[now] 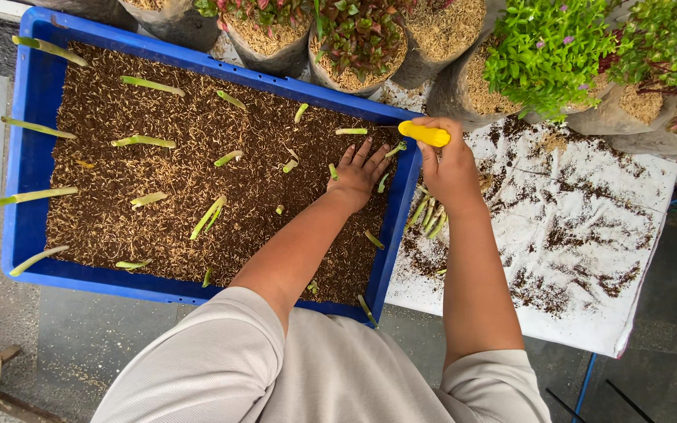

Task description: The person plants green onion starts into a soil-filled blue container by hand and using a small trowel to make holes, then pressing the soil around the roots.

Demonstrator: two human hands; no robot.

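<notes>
Potted plants line the far edge beyond both hands. Left hand lies flat, fingers spread, on soil in the blue tray among green cuttings. Right hand grips a yellow-handled tool above the white sheet.

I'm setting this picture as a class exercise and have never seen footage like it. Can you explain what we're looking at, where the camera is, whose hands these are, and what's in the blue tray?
The single picture comes from a camera worn on a person's head, looking down at their own two bare arms. No machine is involved. The left hand rests flat on brown soil mix filling a blue plastic tray, with pale green plant cuttings lying or stuck in it. The right hand holds a yellow-handled tool in its grip at the tray's edge; its working end is not clear. Beside the tray, a white sheet is scattered with soil and a small pile of cuttings. Potted plants in bags stand along the top.
</notes>
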